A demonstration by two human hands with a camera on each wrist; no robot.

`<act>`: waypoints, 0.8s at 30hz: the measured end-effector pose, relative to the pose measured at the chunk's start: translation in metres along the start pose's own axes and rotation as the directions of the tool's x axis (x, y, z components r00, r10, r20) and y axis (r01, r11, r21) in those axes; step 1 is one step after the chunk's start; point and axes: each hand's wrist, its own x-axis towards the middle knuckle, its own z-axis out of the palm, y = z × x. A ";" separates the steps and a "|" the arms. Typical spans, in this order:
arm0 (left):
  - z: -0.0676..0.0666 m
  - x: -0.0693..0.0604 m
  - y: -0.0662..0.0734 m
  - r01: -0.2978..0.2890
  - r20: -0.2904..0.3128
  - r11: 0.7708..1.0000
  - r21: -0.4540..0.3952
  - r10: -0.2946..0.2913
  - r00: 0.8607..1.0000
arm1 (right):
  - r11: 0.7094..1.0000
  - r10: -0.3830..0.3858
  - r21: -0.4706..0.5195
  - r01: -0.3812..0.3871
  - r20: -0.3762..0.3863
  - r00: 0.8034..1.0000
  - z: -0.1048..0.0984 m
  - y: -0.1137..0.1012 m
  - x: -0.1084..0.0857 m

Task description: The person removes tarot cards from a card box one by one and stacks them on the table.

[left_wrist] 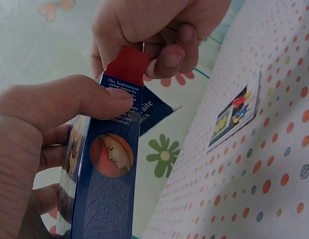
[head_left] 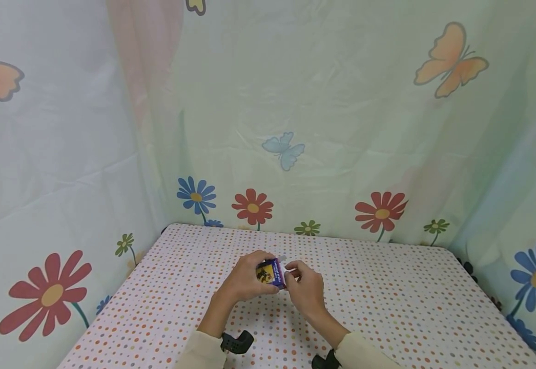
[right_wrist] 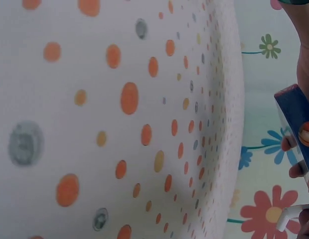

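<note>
A person's left hand is gripping a small blue card box, the thumb lying across one printed side and the fingers curling around the opposite side. Just to its right, the right hand is pinching at the box's end, where a red flap is sticking out beside the fingers. Near the left thumb, a round moon-face picture is showing. Beneath both hands, a dotted tablecloth is spreading out.
</note>
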 end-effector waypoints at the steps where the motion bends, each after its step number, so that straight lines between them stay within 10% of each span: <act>1: 0.000 0.000 0.000 -0.001 -0.002 1.000 -0.002 0.001 1.000 | 1.000 -0.008 0.000 0.008 0.003 1.000 0.000 0.000 -0.001; 24: -0.001 -0.001 -0.001 -0.046 -0.019 0.999 0.024 0.047 0.999 | 0.991 -0.127 0.040 0.127 -0.003 0.992 0.004 0.008 -0.003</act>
